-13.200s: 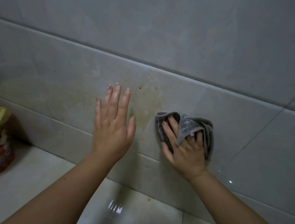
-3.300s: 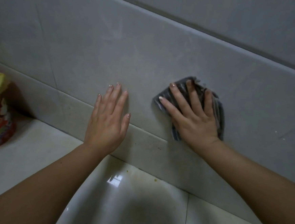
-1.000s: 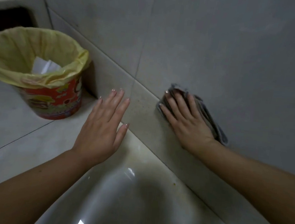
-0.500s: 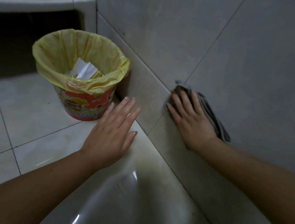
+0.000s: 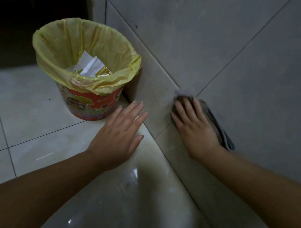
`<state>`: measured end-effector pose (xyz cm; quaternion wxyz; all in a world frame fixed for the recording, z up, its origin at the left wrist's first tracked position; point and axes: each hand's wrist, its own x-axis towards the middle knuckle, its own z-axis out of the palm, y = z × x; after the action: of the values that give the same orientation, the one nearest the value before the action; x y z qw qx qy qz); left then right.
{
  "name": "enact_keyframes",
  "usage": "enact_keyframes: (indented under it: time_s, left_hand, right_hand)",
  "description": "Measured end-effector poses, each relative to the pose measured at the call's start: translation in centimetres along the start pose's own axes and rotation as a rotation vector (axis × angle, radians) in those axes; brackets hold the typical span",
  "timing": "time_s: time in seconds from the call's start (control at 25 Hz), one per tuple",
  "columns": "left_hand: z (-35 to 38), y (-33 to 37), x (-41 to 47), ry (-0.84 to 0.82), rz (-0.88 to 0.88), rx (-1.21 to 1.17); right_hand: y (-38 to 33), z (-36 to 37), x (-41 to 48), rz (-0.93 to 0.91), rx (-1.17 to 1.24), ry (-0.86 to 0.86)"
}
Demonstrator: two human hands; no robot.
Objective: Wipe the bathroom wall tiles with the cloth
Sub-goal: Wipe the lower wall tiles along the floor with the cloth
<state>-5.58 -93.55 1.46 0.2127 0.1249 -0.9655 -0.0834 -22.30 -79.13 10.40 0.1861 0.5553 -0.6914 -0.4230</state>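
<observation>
Shifted toward 1 bin (image 5: 91, 105), flat right hand (image 5: 195, 130) presses 1 cloth (image 5: 215, 124) on tiles (image 5: 187, 44); left hand (image 5: 119, 134) flat.

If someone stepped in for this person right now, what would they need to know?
Left hand: fingers straight, low by the foot of the wall, holding nothing.
Right hand: flat, pressing the cloth on the wall.
Bin: on the floor just left, against the wall.
Done: the big tiles above look mostly clean.
Left: dark specks on the low tile beside the cloth.
</observation>
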Motion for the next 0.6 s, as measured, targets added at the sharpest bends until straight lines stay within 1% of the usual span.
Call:
enact_keyframes:
  time_s: [0.12, 0.2, 0.28, 0.36, 0.44, 0.48, 0.52, 0.6]
  left_hand:
    - [0.7, -0.8, 1.8, 0.028, -0.014, -0.039]
    - [1.5, -1.4, 2.4, 0.046, -0.010, -0.055]
    - [2.3, -1.7, 2.7, 0.059, -0.002, -0.068]
    - [3.1, -2.1, 2.9, 0.062, 0.007, -0.083]
    - [3.7, -2.8, 3.1, 0.061, 0.021, -0.097]
    - [4.0, -3.1, 3.0, 0.063, 0.025, -0.104]
    - [4.4, -3.5, 2.9, 0.067, 0.027, -0.113]
    - [5.1, -4.2, 2.6, 0.074, 0.015, -0.125]
  right_hand:
    - [1.3, -1.6, 5.9, 0.074, -0.087, 0.086]
    - [0.0, -1.2, 8.9, 0.044, -0.084, 0.052]
    - [-2.7, 0.7, 9.1, -0.054, -0.088, -0.020]
    - [-5.3, 2.9, 7.1, -0.198, -0.102, -0.139]
    - [-5.9, 3.6, 5.0, -0.301, -0.093, -0.214]
    - [-5.2, 3.2, 4.7, -0.294, -0.081, -0.203]
    - [-4.1, 2.6, 5.3, -0.239, -0.082, -0.139]
    - [-1.7, 0.7, 7.9, -0.060, -0.104, 0.064]
